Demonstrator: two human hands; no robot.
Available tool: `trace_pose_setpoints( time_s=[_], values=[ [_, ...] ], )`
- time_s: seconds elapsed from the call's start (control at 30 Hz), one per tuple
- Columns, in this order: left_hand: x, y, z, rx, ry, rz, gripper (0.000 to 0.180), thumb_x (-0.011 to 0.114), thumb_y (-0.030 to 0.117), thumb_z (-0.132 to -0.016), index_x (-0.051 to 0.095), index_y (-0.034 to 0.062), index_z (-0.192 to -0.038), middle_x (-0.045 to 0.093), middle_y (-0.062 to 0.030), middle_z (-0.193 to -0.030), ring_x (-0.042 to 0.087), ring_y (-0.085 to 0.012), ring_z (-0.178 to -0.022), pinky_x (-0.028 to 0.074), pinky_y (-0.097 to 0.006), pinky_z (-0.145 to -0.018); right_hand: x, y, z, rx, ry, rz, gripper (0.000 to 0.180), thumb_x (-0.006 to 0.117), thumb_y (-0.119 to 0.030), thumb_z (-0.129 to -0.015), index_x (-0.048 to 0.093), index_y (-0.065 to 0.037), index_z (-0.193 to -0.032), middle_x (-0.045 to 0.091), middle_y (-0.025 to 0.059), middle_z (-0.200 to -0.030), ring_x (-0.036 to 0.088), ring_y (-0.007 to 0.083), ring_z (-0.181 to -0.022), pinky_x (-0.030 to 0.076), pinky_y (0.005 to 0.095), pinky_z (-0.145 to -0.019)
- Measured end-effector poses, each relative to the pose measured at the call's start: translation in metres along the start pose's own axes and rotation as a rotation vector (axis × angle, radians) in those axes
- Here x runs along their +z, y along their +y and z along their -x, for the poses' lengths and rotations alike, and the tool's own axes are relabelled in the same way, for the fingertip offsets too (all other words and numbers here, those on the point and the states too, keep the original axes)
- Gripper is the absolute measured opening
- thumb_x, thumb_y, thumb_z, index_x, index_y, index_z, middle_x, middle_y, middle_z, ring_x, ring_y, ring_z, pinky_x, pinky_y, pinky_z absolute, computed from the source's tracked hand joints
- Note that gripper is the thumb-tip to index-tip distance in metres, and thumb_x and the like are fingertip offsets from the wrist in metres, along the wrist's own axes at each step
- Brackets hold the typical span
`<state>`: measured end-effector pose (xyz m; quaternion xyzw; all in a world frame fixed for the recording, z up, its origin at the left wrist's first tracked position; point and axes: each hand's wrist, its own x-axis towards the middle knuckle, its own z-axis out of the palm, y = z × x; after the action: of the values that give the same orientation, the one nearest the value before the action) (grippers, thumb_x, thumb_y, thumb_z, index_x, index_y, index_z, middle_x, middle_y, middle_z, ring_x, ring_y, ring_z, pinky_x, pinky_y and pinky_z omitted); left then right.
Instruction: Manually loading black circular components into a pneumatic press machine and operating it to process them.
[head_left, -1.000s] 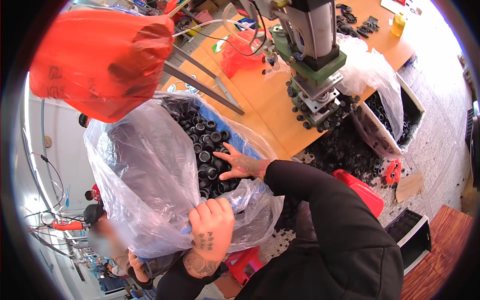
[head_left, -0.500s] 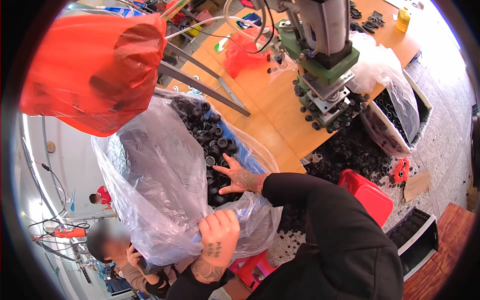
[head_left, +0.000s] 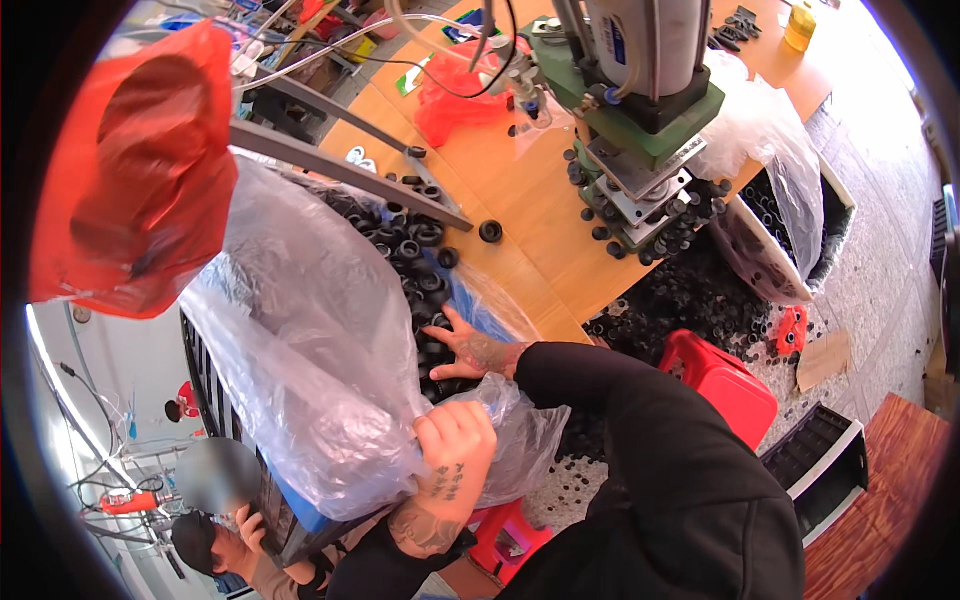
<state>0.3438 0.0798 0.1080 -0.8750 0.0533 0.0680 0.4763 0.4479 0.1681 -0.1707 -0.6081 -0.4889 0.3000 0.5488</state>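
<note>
Your left hand (head_left: 455, 440) is fisted on the rim of the clear plastic bag (head_left: 310, 340); your right hand (head_left: 478, 350) lies spread, fingers apart, on the black rings (head_left: 415, 265) inside, at twelve o'clock from the fist. If that thin film slips or tears under the load, rings could spill toward the red stool (head_left: 720, 385) at three o'clock.

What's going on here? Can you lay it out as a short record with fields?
Place: workshop with a wooden workbench
Left hand: fist clamped on the edge of the clear plastic bag
Right hand: spread flat inside the bag on the black ring-shaped parts
Machine: green-based press on the bench
Nearby: orange bag, red stool, loose black parts on the floor
Others: another person at lower left
</note>
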Motion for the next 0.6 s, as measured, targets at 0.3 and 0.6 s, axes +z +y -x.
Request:
trace_pose_setpoints(
  time_s=[0.3, 0.6],
  values=[
    [0.008, 0.001, -0.007, -0.011, 0.027, -0.022, 0.009, 0.066, 0.01, -0.078, 0.058, 0.0094, -0.075, 0.047, -0.0043, -0.072, 0.052, -0.0217, -0.071, 0.043, -0.04, -0.072, 0.014, 0.02, -0.007, 0.005, 0.006, 0.014, 0.112, 0.084, -0.063, -0.084, 0.033, -0.01, -0.168, 0.004, 0.0422, -0.17, 0.031, 0.0582, -0.154, 0.033, 0.0503, -0.127],
    [0.003, 0.012, -0.027, -0.05, 0.036, 0.02, 0.013, 0.066, 0.01, -0.078, 0.055, 0.0109, -0.072, 0.045, -0.0031, -0.07, 0.05, -0.0207, -0.07, 0.042, -0.039, -0.07, 0.023, 0.088, -0.023, 0.112, 0.266, -0.125, 0.111, 0.088, -0.057, -0.079, 0.032, -0.013, -0.164, 0.025, 0.0408, -0.162, 0.029, 0.0579, -0.152, 0.029, 0.0575, -0.127]
  ],
)
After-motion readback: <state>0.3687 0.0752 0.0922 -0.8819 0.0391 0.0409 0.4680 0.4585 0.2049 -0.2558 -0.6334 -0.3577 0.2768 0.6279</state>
